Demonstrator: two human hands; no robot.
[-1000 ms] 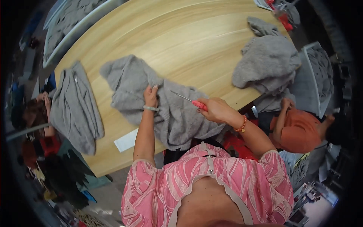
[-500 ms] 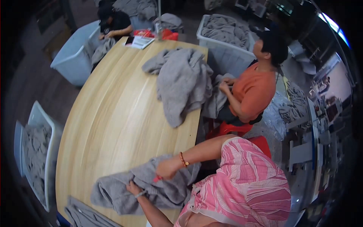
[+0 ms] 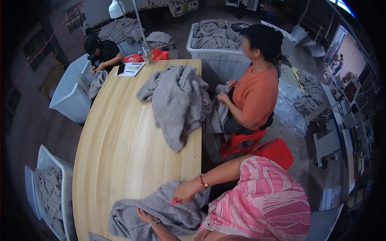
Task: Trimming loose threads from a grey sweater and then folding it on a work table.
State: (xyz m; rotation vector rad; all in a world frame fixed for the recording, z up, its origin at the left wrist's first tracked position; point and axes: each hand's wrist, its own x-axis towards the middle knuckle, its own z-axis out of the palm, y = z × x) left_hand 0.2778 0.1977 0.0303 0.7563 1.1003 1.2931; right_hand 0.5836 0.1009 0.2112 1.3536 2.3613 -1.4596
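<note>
A grey knit garment [image 3: 161, 205] lies bunched on the near end of the wooden table. My left hand [image 3: 147, 217], with a pale band at its wrist, rests on the garment with its fingers curled into a fold. Above the cloth, to the right of it, my right hand [image 3: 185, 192] is closed around a small red tool [image 3: 175, 202], perhaps thread snips; most of it is hidden in the fist. A beaded bracelet circles that wrist.
A larger heap of grey garments [image 3: 177, 100] sits farther up the table [image 3: 116, 144]. A person in orange [image 3: 257, 92] handles grey cloth at the right edge. Another in black [image 3: 106, 56] works at the far left. Bins of grey garments [image 3: 50, 193] stand around; a red stool [image 3: 277, 152] is nearby.
The view has tilted up and shifted, so more of the far room shows. My right hand with the red tool stays close above the garment; my left hand remains on the cloth.
</note>
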